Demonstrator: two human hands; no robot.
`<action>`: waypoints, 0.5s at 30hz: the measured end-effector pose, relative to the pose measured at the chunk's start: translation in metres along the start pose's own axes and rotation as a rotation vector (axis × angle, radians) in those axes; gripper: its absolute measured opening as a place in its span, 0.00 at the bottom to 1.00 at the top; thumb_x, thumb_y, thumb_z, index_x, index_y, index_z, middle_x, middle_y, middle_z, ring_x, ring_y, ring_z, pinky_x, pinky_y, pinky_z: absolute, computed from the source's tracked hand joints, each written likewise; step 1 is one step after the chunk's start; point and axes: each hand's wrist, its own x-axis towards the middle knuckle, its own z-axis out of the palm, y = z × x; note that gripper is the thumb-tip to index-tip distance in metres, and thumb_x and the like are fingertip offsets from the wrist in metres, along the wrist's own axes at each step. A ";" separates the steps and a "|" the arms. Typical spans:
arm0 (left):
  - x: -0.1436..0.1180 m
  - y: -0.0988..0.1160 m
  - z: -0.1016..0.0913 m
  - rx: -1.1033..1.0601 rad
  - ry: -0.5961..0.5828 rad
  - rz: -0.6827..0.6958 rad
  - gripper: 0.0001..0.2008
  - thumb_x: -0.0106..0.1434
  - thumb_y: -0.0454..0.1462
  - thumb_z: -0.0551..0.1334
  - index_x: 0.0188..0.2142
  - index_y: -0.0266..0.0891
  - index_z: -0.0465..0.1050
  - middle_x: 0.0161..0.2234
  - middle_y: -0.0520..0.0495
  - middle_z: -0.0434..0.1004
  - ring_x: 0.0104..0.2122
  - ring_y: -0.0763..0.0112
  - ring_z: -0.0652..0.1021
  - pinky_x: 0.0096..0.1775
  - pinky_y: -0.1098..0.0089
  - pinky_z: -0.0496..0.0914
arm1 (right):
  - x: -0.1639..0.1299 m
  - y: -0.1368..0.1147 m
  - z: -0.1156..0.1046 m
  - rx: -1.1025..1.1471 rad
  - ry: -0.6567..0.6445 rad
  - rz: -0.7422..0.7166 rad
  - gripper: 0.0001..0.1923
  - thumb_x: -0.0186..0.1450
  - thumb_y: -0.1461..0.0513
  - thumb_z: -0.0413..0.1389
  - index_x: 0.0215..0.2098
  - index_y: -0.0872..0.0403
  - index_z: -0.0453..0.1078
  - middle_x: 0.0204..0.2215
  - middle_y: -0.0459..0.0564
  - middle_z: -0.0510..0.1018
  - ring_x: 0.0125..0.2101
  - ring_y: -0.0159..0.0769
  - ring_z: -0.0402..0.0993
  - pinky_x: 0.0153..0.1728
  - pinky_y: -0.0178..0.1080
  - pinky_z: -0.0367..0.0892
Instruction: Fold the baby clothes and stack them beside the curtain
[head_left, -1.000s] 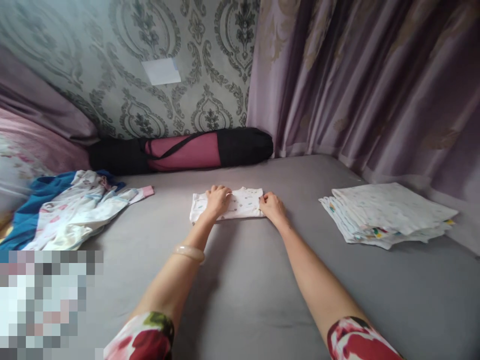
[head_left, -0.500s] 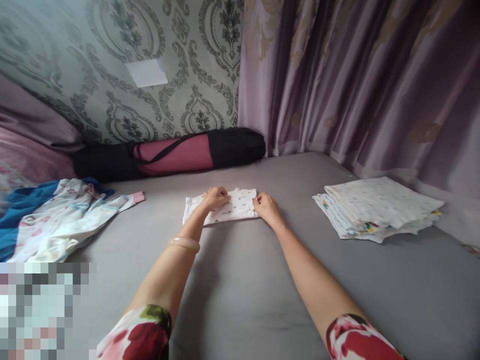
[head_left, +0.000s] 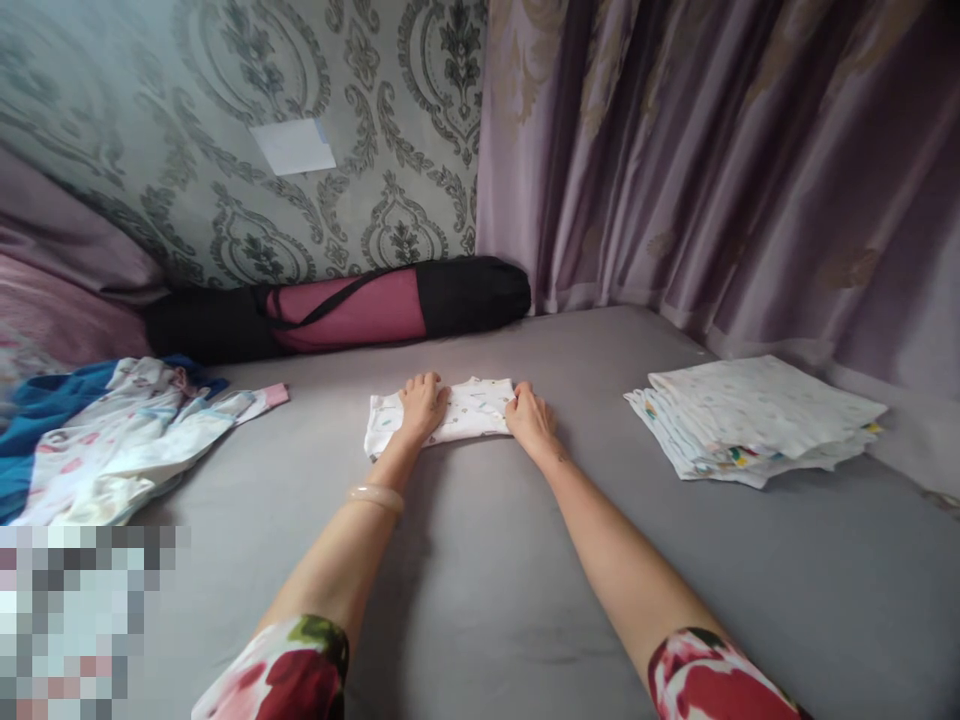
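As loose cloth shifts easily, I log: left hand (head_left: 424, 408) spread flat on white printed garment (head_left: 474, 408), seemingly pinning it; right hand (head_left: 532, 414) pinching its right end, seemingly for tautness; garment lying inward from far edge of bed (head_left: 510, 570)

The person has two hands, one left hand (head_left: 423, 408) and one right hand (head_left: 531, 417), two floral sleeves (head_left: 279, 672) and one pale bangle (head_left: 377, 497). There is one white printed garment (head_left: 476, 408) between the hands. To the right there is one stack of folded cloths (head_left: 769, 405), its several layers too close to count exactly. To the left lies one heap of clothes (head_left: 142, 435), at least two pieces, with one pink cuff (head_left: 276, 394) showing. Behind are one long bag (head_left: 352, 310) with one visible black strap (head_left: 334, 302), and one white panel (head_left: 295, 147).
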 end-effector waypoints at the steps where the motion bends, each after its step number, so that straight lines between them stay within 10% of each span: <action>1: -0.002 0.000 -0.002 0.022 0.034 -0.006 0.16 0.68 0.42 0.52 0.51 0.37 0.66 0.49 0.37 0.71 0.49 0.51 0.69 0.47 0.57 0.61 | 0.001 0.000 0.000 -0.001 -0.008 0.002 0.14 0.69 0.62 0.45 0.51 0.51 0.63 0.41 0.55 0.79 0.41 0.43 0.77 0.38 0.39 0.65; 9: -0.049 0.008 -0.024 0.053 -0.028 0.247 0.16 0.71 0.41 0.48 0.51 0.41 0.69 0.51 0.42 0.72 0.51 0.57 0.70 0.52 0.57 0.61 | 0.004 0.003 0.001 0.017 -0.002 -0.047 0.17 0.69 0.62 0.44 0.52 0.45 0.68 0.43 0.51 0.80 0.43 0.42 0.76 0.38 0.38 0.65; 15: -0.064 0.006 -0.017 0.010 -0.187 0.161 0.24 0.72 0.44 0.44 0.63 0.40 0.57 0.66 0.43 0.55 0.65 0.61 0.56 0.63 0.58 0.51 | 0.002 0.001 -0.003 -0.049 -0.070 -0.076 0.23 0.69 0.62 0.43 0.60 0.44 0.65 0.48 0.55 0.78 0.47 0.44 0.75 0.42 0.40 0.65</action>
